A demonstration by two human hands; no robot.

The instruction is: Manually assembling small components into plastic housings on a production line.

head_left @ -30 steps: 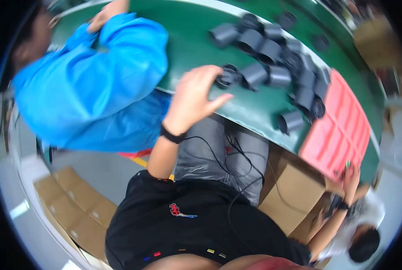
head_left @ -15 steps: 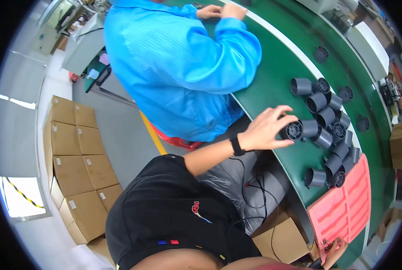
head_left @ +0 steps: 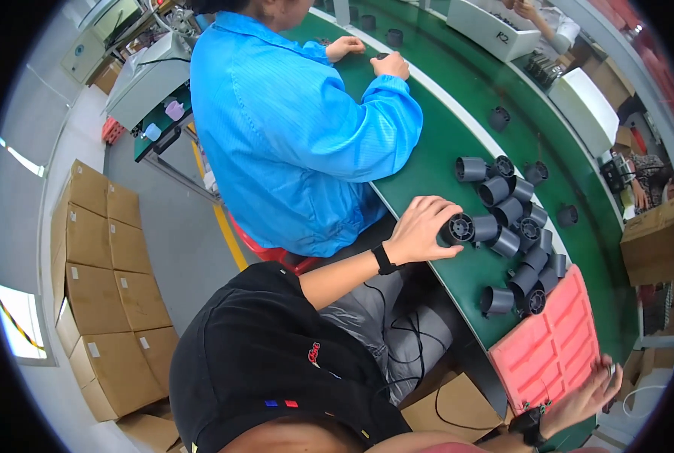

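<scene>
My left hand (head_left: 423, 229) curls around a dark grey round plastic housing (head_left: 458, 228) at the near edge of the green table. Its fan-like end with spokes faces up toward me. Against it, a heap of similar grey cylindrical housings (head_left: 506, 241) spreads to the right, some upright and some on their sides. My right hand (head_left: 587, 394) is over the lower right end of the pink tray (head_left: 548, 332), fingers apart. A small shiny spot shows at its fingers; I cannot tell what it is. Small dark parts with thin wires (head_left: 535, 406) lie on the tray beside that hand.
A co-worker in a blue smock (head_left: 299, 136) sits close at the left, hands on the green table (head_left: 420, 177). More housings stand past the white strip (head_left: 458, 106). Cardboard boxes (head_left: 107, 294) are stacked at the far left, and an open carton (head_left: 454, 411) is below the table.
My left hand has closed in around the housing. My right hand has moved off the small parts toward the tray's right side, its fingers spreading. The whole view has shifted slightly.
</scene>
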